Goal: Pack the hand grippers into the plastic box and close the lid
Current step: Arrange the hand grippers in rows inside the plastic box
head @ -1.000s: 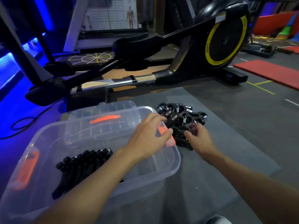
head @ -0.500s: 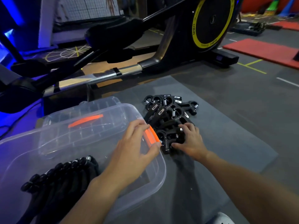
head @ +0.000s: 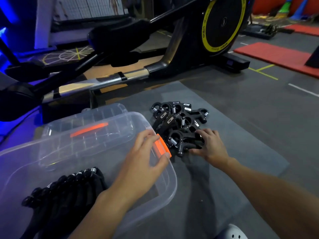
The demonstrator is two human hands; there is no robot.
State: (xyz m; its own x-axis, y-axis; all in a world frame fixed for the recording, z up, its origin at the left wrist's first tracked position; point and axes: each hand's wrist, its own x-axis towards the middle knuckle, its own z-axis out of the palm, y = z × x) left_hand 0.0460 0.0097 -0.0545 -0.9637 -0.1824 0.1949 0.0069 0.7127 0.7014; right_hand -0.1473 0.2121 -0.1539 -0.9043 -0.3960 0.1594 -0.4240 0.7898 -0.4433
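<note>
Nearest to me, a white perforated shoe point(head: 235, 234) pokes in at the bottom edge, mostly cut off. My two forearms reach forward over the grey mat point(head: 241, 135).

The clear plastic box point(head: 165, 190) sits on my left, its near-left part running out of the frame. Inside it, toward my side, lies a row of packed hand grippers point(head: 69, 190): black handles side by side, with small metal ends showing at the far end of the row. In the blue light I can't count them or make out where one stops and the next begins.

My left hand point(head: 143, 163) rests on the box's right rim, fingers loosely spread and closed on nothing, thumb tip touching the orange latch point(head: 161, 147) on that side.

My right hand point(head: 211, 145) lies on the near edge of the loose pile of hand grippers point(head: 177, 121), fingers curled over one black handle. My fingers cover the contact, so I can't tell whether I actually grip it or only press on it. The pile sits on the mat just right of the box: black frames with silver coil springs and little white labels, tangled over one another.

Behind the box the clear lid point(head: 86, 121) lies flat, seen partly through the box wall, with an orange strip on it.

Farther off stands a black elliptical trainer point(head: 222, 26) with a yellow-ringed wheel, and a red mat point(head: 276, 56) lies to its right.
</note>
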